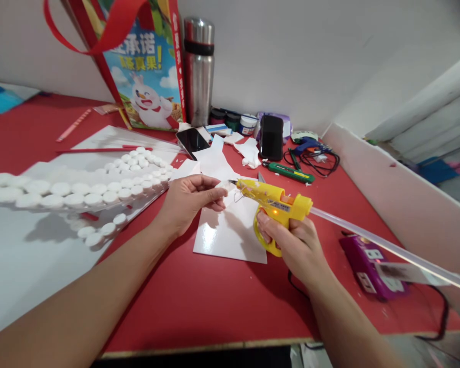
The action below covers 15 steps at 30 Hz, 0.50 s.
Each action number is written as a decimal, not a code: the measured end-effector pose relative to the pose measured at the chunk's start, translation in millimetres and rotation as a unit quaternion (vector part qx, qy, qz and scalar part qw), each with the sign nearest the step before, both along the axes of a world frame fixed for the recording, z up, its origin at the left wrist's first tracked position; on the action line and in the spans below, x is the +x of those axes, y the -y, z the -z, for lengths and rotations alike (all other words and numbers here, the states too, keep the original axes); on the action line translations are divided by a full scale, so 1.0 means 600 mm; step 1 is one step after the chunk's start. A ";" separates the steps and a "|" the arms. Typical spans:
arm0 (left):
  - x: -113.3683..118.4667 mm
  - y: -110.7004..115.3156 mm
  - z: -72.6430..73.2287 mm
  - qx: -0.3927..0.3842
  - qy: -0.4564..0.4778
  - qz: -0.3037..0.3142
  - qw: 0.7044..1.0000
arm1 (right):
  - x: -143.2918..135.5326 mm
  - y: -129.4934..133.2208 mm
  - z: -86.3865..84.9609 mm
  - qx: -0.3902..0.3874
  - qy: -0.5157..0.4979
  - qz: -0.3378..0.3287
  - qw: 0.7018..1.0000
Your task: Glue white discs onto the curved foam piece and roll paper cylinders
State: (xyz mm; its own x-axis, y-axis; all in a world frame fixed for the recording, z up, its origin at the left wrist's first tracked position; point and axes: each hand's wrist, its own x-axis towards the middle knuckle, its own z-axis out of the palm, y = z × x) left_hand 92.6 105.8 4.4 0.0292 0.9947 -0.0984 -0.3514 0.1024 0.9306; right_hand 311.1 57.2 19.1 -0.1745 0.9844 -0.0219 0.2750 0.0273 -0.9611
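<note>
Left hand [191, 202] pinching a small white piece [226, 188] between thumb and fingers, over the glossy white sheet [214, 239] on the red surface [214, 301]. Right hand [301, 243] wrapped round the yellow hot glue gun [299, 205], clear glue stick [352, 230] out its back; nozzle right by the piece, contact unclear.

Right hand [297, 240] has a yellow glue gun [266, 193], nozzle [233, 182] right by the white scrap [227, 188] pinched in the left hand [193, 202], shiny white board [224, 237] below its fingertips.
</note>
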 end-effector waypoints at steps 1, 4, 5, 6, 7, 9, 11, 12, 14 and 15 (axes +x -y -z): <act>0.000 0.000 0.000 0.001 0.000 0.001 1.000 | -0.001 -0.001 -0.001 -0.002 -0.007 0.004 1.000; 0.000 -0.001 0.002 0.001 0.000 0.002 1.000 | -0.004 -0.004 -0.007 -0.005 -0.038 0.019 0.999; -0.001 -0.001 0.003 0.001 0.001 0.003 1.000 | -0.004 -0.004 -0.011 -0.006 -0.047 0.026 0.999; -0.001 -0.001 0.003 0.001 0.000 0.003 1.000 | -0.003 -0.005 -0.015 -0.007 -0.052 0.033 0.998; -0.001 -0.001 0.004 0.003 0.000 0.004 1.000 | -0.001 -0.006 -0.019 -0.004 -0.052 0.044 0.998; -0.001 -0.001 0.005 0.005 -0.001 0.006 1.000 | 0.009 -0.009 -0.027 0.013 -0.034 0.072 0.997; -0.001 0.001 0.005 0.005 -0.004 0.009 1.000 | 0.029 -0.016 -0.029 0.036 0.007 0.113 0.993; 0.000 0.001 0.004 0.004 -0.005 0.012 1.000 | 0.042 -0.020 -0.028 0.041 0.035 0.137 0.989; 0.001 0.003 0.004 0.002 -0.006 0.018 1.000 | 0.072 -0.031 -0.019 0.048 0.097 0.179 0.978; 0.001 0.003 0.004 0.001 -0.004 0.022 1.000 | 0.088 -0.037 -0.012 0.063 0.126 0.196 0.970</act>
